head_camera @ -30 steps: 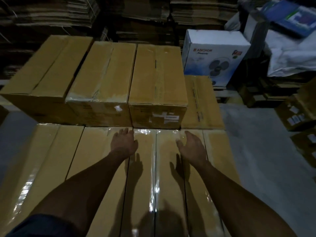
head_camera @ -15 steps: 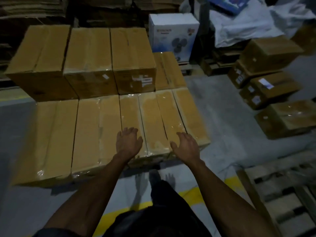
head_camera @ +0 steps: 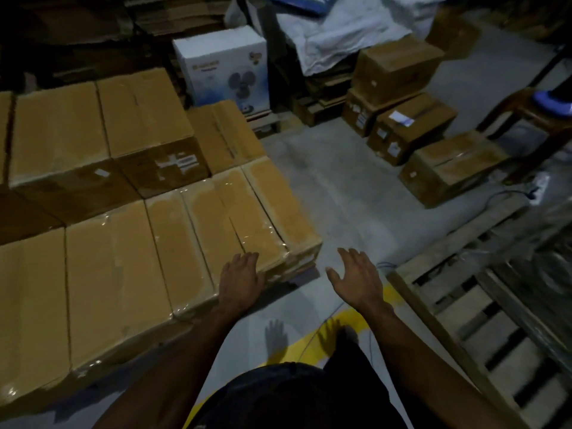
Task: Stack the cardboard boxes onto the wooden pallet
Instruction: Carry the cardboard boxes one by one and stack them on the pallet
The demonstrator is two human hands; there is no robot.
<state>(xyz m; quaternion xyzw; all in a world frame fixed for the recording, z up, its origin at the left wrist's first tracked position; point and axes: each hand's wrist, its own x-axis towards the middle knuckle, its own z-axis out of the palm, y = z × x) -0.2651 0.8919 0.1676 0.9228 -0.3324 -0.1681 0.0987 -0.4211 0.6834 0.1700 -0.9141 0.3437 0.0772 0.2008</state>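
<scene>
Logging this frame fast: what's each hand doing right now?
Left hand: open, fingers straight, over the near edge of a box; contact cannot be told.
Right hand: open, fingers spread, holding nothing, above the floor.

Boxes [head_camera: 173, 243] left, pallet [head_camera: 470, 305] right, fan box [head_camera: 223, 69] behind.

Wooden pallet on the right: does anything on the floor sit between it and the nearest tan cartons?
Nothing solid shows between them. The strip of grey floor between the nearest carton and the wooden pallet holds only yellow paint and a thin cable. The right hand hovers open over that strip.
</scene>
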